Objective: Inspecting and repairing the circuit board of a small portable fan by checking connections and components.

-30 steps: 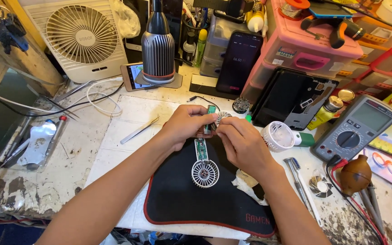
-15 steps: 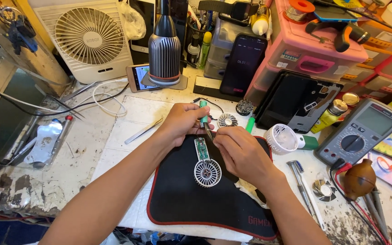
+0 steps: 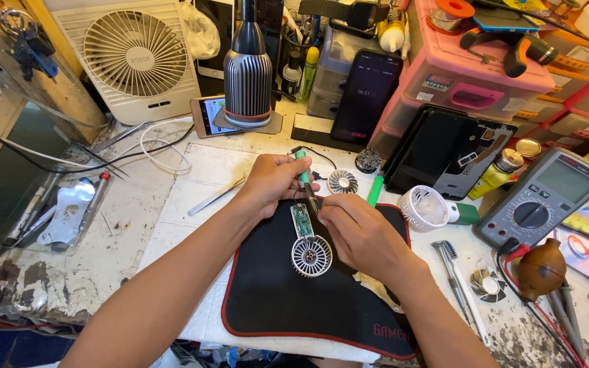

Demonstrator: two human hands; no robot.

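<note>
A small hand-fan assembly lies on a black mat (image 3: pixel 288 300): a green circuit board (image 3: pixel 302 221) joined to a round white grille with a motor (image 3: pixel 311 255). My left hand (image 3: pixel 274 180) grips a green-handled soldering iron (image 3: pixel 304 178) whose tip points down at the top of the board. Just right of the board, my right hand (image 3: pixel 356 232) rests on the mat with its fingers curled close to the iron's tip; whether it pinches something is hidden.
A loose white fan blade (image 3: pixel 342 181), a green marker (image 3: pixel 375 191) and a white fan cover (image 3: pixel 425 208) lie beyond the mat. Tweezers (image 3: pixel 216 196) sit left. A multimeter (image 3: pixel 543 197) and its probes are right; a desk fan (image 3: pixel 134 58), phones and boxes stand behind.
My hands have shifted slightly and the soldering iron's tip has come down onto the top of the circuit board. The view has tilted a little.
</note>
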